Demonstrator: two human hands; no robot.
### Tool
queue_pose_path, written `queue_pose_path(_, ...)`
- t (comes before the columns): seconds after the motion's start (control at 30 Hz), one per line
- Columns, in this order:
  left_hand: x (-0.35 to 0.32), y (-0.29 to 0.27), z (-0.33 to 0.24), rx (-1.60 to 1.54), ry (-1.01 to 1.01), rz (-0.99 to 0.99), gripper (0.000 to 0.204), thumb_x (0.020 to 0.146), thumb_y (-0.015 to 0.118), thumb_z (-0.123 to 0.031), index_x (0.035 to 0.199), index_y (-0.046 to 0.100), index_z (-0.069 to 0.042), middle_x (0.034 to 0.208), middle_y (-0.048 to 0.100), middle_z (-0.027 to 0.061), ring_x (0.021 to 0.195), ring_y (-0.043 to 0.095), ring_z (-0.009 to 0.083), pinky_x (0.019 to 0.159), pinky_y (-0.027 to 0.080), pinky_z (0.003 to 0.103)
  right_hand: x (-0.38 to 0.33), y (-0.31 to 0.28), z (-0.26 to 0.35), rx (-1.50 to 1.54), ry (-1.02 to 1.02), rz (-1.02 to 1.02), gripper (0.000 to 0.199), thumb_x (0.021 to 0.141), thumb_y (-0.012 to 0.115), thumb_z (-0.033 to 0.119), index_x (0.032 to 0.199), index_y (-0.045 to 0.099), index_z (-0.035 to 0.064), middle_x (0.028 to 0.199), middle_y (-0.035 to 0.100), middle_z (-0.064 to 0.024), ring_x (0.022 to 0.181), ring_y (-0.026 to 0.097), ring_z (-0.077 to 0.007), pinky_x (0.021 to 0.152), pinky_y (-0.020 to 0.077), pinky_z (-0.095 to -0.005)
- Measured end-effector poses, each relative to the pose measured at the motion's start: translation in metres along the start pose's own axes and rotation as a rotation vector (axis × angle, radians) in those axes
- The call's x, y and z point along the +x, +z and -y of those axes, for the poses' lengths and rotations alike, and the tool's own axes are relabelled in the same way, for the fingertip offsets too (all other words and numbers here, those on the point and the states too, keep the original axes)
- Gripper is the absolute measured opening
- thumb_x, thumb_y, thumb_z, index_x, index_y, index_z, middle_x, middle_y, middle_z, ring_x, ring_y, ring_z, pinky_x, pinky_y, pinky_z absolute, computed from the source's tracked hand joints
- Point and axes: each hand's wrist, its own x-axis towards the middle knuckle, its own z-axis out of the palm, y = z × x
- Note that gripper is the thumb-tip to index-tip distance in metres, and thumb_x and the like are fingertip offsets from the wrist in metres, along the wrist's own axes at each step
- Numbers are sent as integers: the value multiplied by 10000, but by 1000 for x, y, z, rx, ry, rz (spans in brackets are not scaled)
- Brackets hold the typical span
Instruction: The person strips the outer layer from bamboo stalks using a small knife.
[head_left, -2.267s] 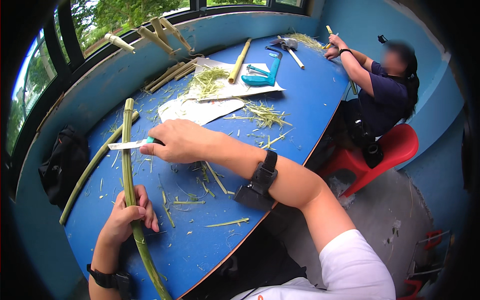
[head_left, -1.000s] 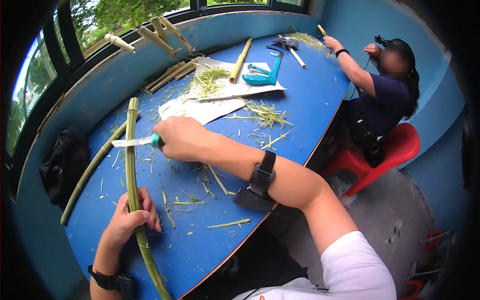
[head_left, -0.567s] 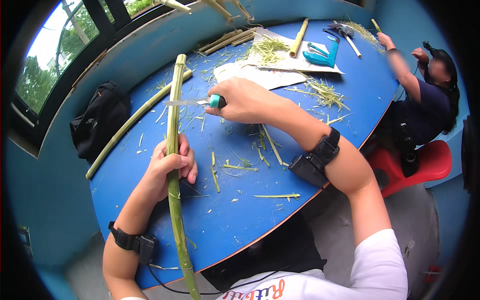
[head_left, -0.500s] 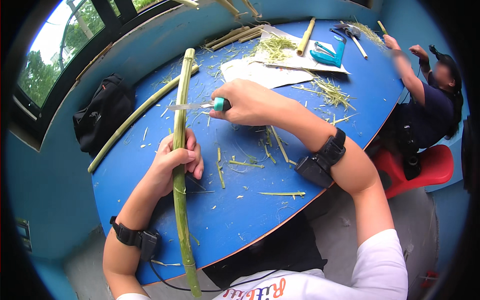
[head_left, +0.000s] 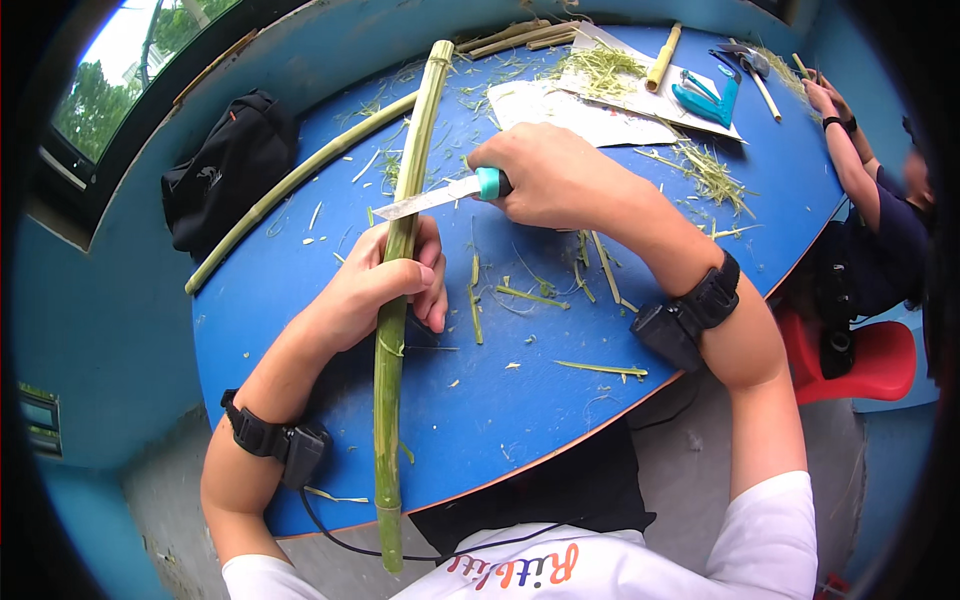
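Left hand point(head_left: 385, 290) grips the stiff green bamboo stalk point(head_left: 400, 300) mid-length; right hand point(head_left: 555, 175) clenches the knife point(head_left: 440, 197), blade against it.

A round blue table point(head_left: 520, 420) carried everything. A long green bamboo stalk point(head_left: 388, 400) lay lengthwise across it, its near end reaching past the table's rim. A second, thinner green stalk point(head_left: 290, 185) lay slanted toward the left edge, just beside a black bag point(head_left: 225, 170). Sheets of white paper point(head_left: 590, 105) lay at the far side, with a heap of green shavings point(head_left: 600, 65), a short yellowish bamboo piece point(head_left: 664, 57) and a teal tool point(head_left: 705, 97) on them. Loose green slivers point(head_left: 600, 368) were scattered over the surface.
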Motion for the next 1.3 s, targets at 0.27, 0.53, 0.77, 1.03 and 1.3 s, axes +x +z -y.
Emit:
queue_pose_path(0.27,-1,-1,0,68,-26,111,153,745,566,-111,777,429,-52,643,475,29,553,562,128,517,441,239,11,-3,-49,28,253,-306,228,810,628,218,886,625,3,774,621,-203,762,607,-364,693,464,-410)
queue_pose_path(0.53,2,3,2,-82,17,-34,175,719,552,-126,781,398,-71,555,406,23,493,484,133,496,381,233,2,0,-14,78,56,-32,270,815,633,243,880,623,-19,761,619,-206,740,594,-372,681,457,-419)
queue_pose_path(0.77,3,4,5,-71,23,5,176,748,562,-140,792,411,-59,568,441,40,516,529,148,504,405,244,-4,5,-7,22,-17,-15,259,817,631,236,871,626,-17,767,622,-199,757,599,-369,699,464,-427)
queue_pose_path(1.03,2,9,5,105,11,59,167,737,563,-132,763,416,-58,570,440,24,500,512,132,507,422,242,7,-5,-54,15,256,-308,249,843,600,236,861,592,-12,806,610,-218,793,585,-383,706,447,-430)
queue_pose_path(1.3,5,-3,7,-84,32,31,135,745,550,-82,802,433,-45,638,471,37,551,563,147,502,439,248,1,-12,-12,156,157,40,279,824,630,245,895,607,-24,714,595,-197,663,567,-340,635,441,-400)
